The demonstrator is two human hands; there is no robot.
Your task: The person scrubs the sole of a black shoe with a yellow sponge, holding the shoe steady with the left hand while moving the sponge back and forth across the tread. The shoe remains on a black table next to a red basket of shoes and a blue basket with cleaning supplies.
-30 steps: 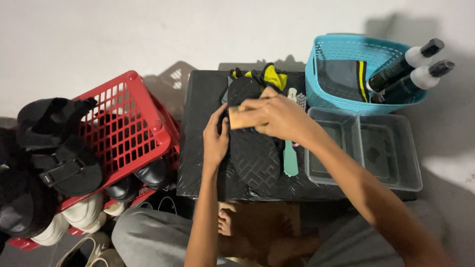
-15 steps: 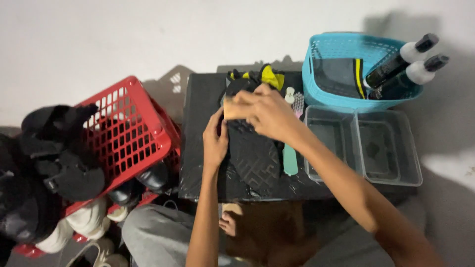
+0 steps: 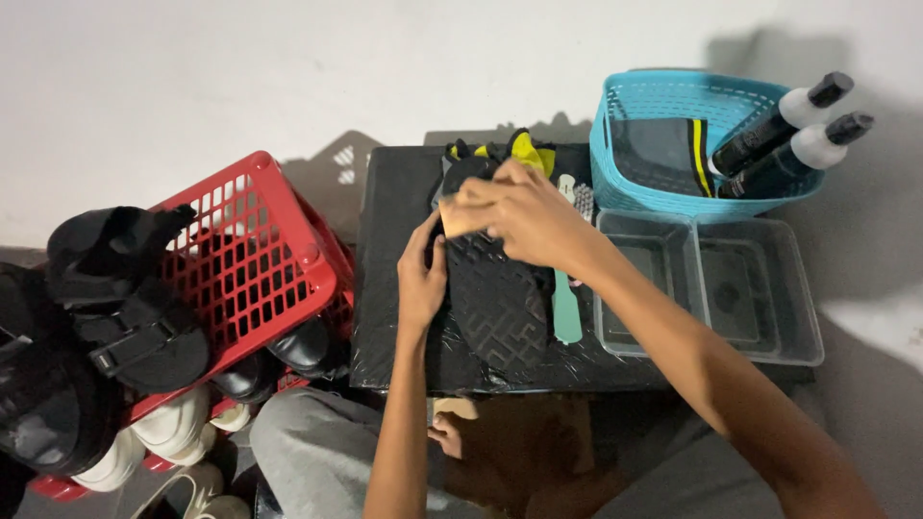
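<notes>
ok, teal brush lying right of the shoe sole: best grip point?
Take the teal brush by its bare handle end, nearest the person, coming from above. It lies flat on the black table, and its bristle end sits under the right hand, so only the handle is free.

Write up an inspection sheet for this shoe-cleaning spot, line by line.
Surface: black low table with a glossy wrinkled top.
Job's things: black shoe lying sole-up on the table; small tan block pressed on its sole.
Clutter: teal-handled brush beside the shoe; clear plastic two-compartment tray; blue woven basket holding two dark bottles with white necks and a folded dark cloth.
Grippers: left hand steadies the shoe's edge; right hand grips the tan block.
Cables: nothing seen.
Surroundings: red plastic mesh crate tipped on its side, with black and white shoes around it; pale wall behind.
</notes>
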